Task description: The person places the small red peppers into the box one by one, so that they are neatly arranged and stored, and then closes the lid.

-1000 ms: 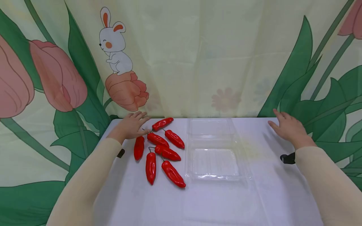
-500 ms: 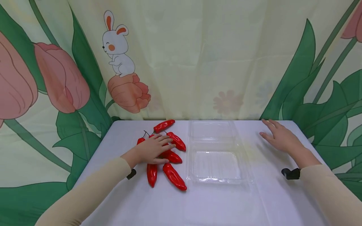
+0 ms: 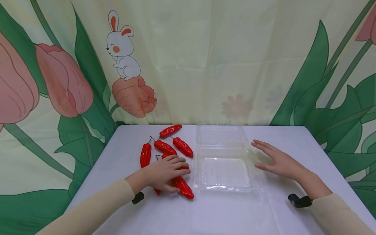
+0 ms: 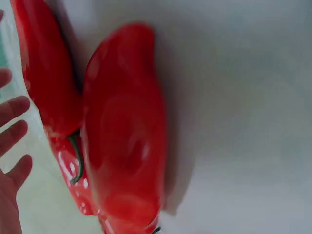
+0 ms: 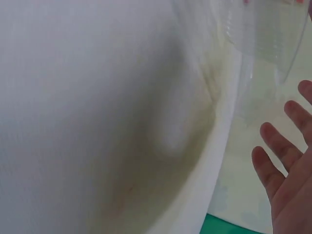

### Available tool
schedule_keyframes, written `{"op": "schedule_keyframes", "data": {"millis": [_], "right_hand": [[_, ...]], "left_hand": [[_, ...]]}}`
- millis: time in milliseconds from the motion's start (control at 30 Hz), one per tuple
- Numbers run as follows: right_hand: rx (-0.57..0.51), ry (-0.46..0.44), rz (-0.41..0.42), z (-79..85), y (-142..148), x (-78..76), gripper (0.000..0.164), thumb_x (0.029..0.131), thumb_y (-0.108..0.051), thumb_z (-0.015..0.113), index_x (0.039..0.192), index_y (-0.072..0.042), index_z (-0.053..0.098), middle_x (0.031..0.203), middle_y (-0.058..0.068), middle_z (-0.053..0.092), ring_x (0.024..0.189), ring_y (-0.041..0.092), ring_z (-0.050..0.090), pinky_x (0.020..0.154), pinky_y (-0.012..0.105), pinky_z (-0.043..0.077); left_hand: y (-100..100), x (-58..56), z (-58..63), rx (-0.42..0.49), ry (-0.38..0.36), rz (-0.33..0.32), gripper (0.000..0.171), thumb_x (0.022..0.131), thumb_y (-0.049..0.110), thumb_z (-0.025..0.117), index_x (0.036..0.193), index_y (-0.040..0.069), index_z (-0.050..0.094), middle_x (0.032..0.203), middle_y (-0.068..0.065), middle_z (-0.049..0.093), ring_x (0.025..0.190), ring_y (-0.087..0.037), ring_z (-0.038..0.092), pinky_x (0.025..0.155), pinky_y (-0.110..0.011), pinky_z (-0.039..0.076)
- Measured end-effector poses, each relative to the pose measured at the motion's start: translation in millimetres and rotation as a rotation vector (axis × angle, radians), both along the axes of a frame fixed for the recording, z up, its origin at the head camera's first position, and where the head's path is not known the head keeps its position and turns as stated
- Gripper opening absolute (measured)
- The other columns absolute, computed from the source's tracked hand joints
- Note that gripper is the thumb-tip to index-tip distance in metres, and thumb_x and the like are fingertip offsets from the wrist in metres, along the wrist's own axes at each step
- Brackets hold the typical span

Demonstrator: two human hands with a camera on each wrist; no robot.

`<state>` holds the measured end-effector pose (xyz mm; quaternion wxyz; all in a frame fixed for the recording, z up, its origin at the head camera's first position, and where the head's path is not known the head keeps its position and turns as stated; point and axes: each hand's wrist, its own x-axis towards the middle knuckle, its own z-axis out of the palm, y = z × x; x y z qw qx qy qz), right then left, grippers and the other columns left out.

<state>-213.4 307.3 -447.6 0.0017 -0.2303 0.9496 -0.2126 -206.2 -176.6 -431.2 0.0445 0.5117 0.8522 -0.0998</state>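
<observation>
In the head view my left hand (image 3: 166, 171) is over the front of a group of red chili peppers, fingers spread and thumb toward the front pepper (image 3: 184, 189). It partly covers several of them; contact is unclear. Uncovered peppers include a left one (image 3: 145, 155), a back one (image 3: 171, 131) and one beside the container (image 3: 182, 147). The left wrist view has a large red pepper (image 4: 124, 131) below the hand, nothing between the fingers. My right hand (image 3: 281, 164), fingers extended, hovers just right of a clear plastic clamshell container (image 3: 223, 188), whose lid (image 3: 218, 134) lies back.
A white cloth covers the table (image 3: 229, 215). Behind the table's far edge hangs a printed curtain (image 3: 188, 65) with tulips and a rabbit. A black wrist camera (image 3: 299, 201) sits under the right wrist, another (image 3: 138, 197) under the left.
My left hand has come from the far left side over the peppers and then toward the front one. My right hand has moved left and nearer, toward the container.
</observation>
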Motion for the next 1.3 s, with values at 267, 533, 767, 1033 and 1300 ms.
{"op": "schedule_keyframes", "data": {"millis": [267,533,767,1033,1300], "right_hand": [[0.029,0.014,0.053,-11.2,-12,7.3,0.095,0.089,-0.055,0.075,0.165,-0.025,0.026,0.170,0.009,0.028,0.150,0.045,0.034,0.113,0.067,0.037],[-0.017,0.056,0.075,-14.4,-17,10.5,0.069,0.101,-0.040,0.065,0.161,-0.019,0.038,0.166,0.011,0.037,0.148,0.044,0.037,0.111,0.067,0.036],[-0.246,-0.030,-0.007,-13.9,-31,15.6,0.053,0.107,-0.021,0.055,0.156,-0.006,0.043,0.162,0.019,0.040,0.144,0.047,0.041,0.112,0.027,0.039],[-0.442,-0.277,-0.131,-7.2,-43,20.8,0.057,0.109,-0.020,0.052,0.161,-0.008,0.034,0.165,0.023,0.033,0.135,0.043,0.053,0.091,0.017,0.050],[-0.629,-0.563,-0.121,-9.4,-44,24.7,0.068,0.112,-0.029,0.043,0.166,-0.007,0.007,0.166,0.028,0.025,0.148,0.051,0.035,0.112,0.065,0.040]], "left_hand": [[-7,13.8,-16.3,0.039,-0.094,0.006,0.069,0.093,0.050,0.068,0.154,0.032,0.044,0.151,0.006,0.052,0.144,-0.018,0.043,0.119,-0.050,0.039],[-8,19.5,-29.6,0.079,-0.075,0.057,0.061,0.094,0.046,0.071,0.150,0.034,0.050,0.140,0.007,0.059,0.133,-0.014,0.051,0.112,-0.042,0.048],[-9,21.0,-30.0,0.079,-0.095,0.087,0.057,0.096,0.049,0.068,0.149,0.034,0.051,0.139,0.007,0.059,0.130,-0.013,0.052,0.108,-0.040,0.051],[-10,24.4,-24.2,0.093,-0.060,0.060,0.059,0.095,0.048,0.070,0.149,0.034,0.050,0.137,0.005,0.058,0.129,-0.014,0.052,0.106,-0.039,0.052],[-13,30.5,-6.5,0.117,0.066,-0.067,0.070,0.087,0.042,0.082,0.148,0.036,0.050,0.137,0.003,0.059,0.128,-0.015,0.053,0.104,-0.036,0.053]]}}
